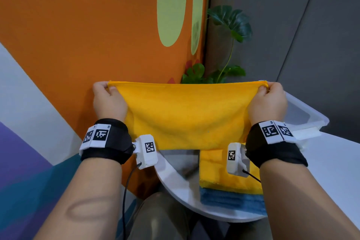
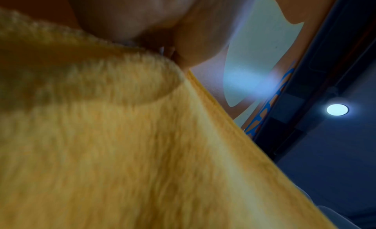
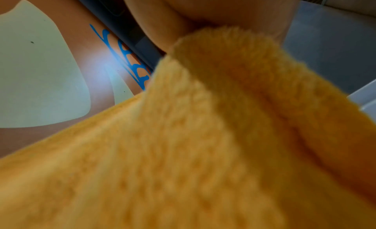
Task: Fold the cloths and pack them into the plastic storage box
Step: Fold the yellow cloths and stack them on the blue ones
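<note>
A yellow cloth hangs stretched in the air above the table, doubled over, its top edge level. My left hand pinches its top left corner and my right hand pinches its top right corner. Both wrist views are filled by the same fuzzy yellow cloth with the pinching fingers at the top. Below it on the white table lies a folded yellow cloth on top of a folded blue cloth. The clear plastic storage box stands at the right, partly hidden behind my right hand.
An orange and green patterned wall stands close on the left. A leafy green plant rises behind the cloth, against a grey wall. The table's rounded front edge is near my knees.
</note>
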`<state>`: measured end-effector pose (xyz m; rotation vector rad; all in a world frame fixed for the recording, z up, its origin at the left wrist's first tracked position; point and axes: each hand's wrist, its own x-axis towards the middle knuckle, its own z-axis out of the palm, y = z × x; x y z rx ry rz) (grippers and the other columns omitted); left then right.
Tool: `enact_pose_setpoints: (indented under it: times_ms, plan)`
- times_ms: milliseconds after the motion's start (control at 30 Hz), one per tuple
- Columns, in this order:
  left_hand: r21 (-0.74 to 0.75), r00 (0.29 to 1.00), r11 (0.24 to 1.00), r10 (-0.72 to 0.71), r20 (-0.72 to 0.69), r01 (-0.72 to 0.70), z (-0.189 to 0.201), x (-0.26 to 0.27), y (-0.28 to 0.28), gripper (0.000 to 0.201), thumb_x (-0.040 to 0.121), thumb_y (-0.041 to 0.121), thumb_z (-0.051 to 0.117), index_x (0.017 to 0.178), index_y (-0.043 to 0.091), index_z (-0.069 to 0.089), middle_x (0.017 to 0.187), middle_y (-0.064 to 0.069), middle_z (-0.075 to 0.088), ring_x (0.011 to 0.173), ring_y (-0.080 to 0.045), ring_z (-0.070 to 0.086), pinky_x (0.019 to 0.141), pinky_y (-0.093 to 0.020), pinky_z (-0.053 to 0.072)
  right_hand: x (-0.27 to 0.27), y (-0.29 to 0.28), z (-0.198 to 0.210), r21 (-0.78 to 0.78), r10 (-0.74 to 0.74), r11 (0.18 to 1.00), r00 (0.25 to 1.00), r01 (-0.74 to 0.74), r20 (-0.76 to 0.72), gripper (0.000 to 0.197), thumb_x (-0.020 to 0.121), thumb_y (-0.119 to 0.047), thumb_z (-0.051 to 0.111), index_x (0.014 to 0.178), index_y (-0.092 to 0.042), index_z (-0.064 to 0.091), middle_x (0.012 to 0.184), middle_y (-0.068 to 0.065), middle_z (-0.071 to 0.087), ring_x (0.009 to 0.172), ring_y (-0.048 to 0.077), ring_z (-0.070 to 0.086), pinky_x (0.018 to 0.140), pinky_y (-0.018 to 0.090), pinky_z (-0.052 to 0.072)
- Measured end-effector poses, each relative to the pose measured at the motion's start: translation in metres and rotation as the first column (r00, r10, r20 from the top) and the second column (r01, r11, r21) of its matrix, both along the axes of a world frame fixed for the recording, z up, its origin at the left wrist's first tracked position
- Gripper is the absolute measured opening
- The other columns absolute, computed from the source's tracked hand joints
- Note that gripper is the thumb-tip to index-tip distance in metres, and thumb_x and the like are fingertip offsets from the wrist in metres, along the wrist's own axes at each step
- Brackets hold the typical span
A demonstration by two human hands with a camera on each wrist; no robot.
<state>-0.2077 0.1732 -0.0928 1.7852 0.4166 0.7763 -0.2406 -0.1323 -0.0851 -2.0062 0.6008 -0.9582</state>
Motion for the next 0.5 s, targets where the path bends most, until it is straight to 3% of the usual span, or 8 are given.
enact_pose_setpoints:
  times_ms: [100, 200, 233, 333, 400, 433, 500]
  plan:
    - [0.028, 0.995, 0.998, -0.056, -0.086, 0.059, -0.004, 0.001, 0.000, 0.025, 0.099, 0.018, 0.043, 0.122, 0.009, 0.051, 0.104, -0.002, 0.051, 0.087, -0.020, 0.048, 0.073, -0.029, 0.036, 0.002, -0.002, 0.000, 0.020, 0.009, 1.000, 0.997, -0.008, -0.082, 0.025, 0.101, -0.022, 0.034, 0.103, -0.003, 0.051, 0.093, 0.012, 0.051, 0.081, 0.022, 0.045, 0.067, 0.032, 0.032]
    - [0.028, 0.985, 0.993, -0.109, -0.134, 0.114, -0.005, 0.002, -0.005, 0.025, 0.095, 0.019, 0.046, 0.116, 0.010, 0.057, 0.095, -0.007, 0.057, 0.072, -0.020, 0.046, 0.063, -0.032, 0.037, 0.004, 0.002, 0.001, 0.047, 0.064, 0.997, 0.991, -0.059, -0.119, 0.023, 0.101, -0.025, 0.033, 0.092, -0.008, 0.047, 0.085, 0.010, 0.050, 0.081, 0.024, 0.047, 0.067, 0.032, 0.032]
    - [0.027, 0.982, 0.991, -0.128, -0.137, 0.133, -0.004, 0.001, -0.008, 0.025, 0.094, 0.020, 0.047, 0.113, 0.010, 0.058, 0.092, -0.013, 0.059, 0.067, -0.022, 0.046, 0.061, -0.036, 0.041, 0.004, 0.005, 0.001, 0.050, 0.088, 0.995, 0.987, -0.082, -0.135, 0.024, 0.101, -0.026, 0.034, 0.090, -0.008, 0.046, 0.078, 0.008, 0.048, 0.080, 0.024, 0.047, 0.066, 0.032, 0.032]
    - [0.004, 0.971, 0.978, -0.209, -0.120, 0.211, 0.001, -0.004, -0.024, 0.026, 0.088, 0.024, 0.051, 0.105, 0.007, 0.061, 0.098, -0.025, 0.058, 0.064, -0.024, 0.044, 0.072, -0.052, 0.048, 0.004, 0.018, 0.004, 0.044, 0.180, 0.984, 0.964, -0.175, -0.196, 0.022, 0.099, -0.027, 0.037, 0.087, -0.011, 0.046, 0.065, -0.001, 0.039, 0.075, 0.023, 0.044, 0.055, 0.029, 0.026]
    - [-0.027, 0.950, 0.956, -0.294, -0.101, 0.293, 0.004, -0.009, -0.036, 0.017, 0.085, 0.027, 0.055, 0.094, 0.016, 0.063, 0.075, -0.011, 0.055, 0.069, -0.020, 0.046, 0.064, -0.045, 0.044, 0.001, 0.030, 0.008, 0.049, 0.264, 0.965, 0.941, -0.260, -0.213, 0.020, 0.097, -0.031, 0.041, 0.088, -0.016, 0.051, 0.065, -0.005, 0.043, 0.076, 0.021, 0.046, 0.056, 0.029, 0.028]
    - [-0.042, 0.938, 0.943, -0.334, -0.093, 0.331, 0.005, -0.011, -0.042, 0.011, 0.082, 0.030, 0.057, 0.088, 0.022, 0.063, 0.072, -0.001, 0.055, 0.071, -0.021, 0.050, 0.065, -0.041, 0.045, -0.001, 0.037, 0.010, 0.064, 0.313, 0.950, 0.929, -0.306, -0.200, 0.018, 0.096, -0.032, 0.044, 0.089, -0.018, 0.053, 0.068, -0.007, 0.047, 0.076, 0.019, 0.048, 0.061, 0.028, 0.031]
    - [-0.072, 0.908, 0.912, -0.409, -0.096, 0.403, 0.009, -0.016, -0.055, 0.008, 0.080, 0.032, 0.062, 0.082, 0.025, 0.062, 0.075, 0.004, 0.060, 0.074, -0.021, 0.058, 0.068, -0.043, 0.052, -0.005, 0.049, 0.014, 0.078, 0.409, 0.912, 0.900, -0.402, -0.153, 0.016, 0.093, -0.033, 0.050, 0.089, -0.019, 0.057, 0.072, -0.009, 0.053, 0.077, 0.015, 0.051, 0.065, 0.028, 0.036]
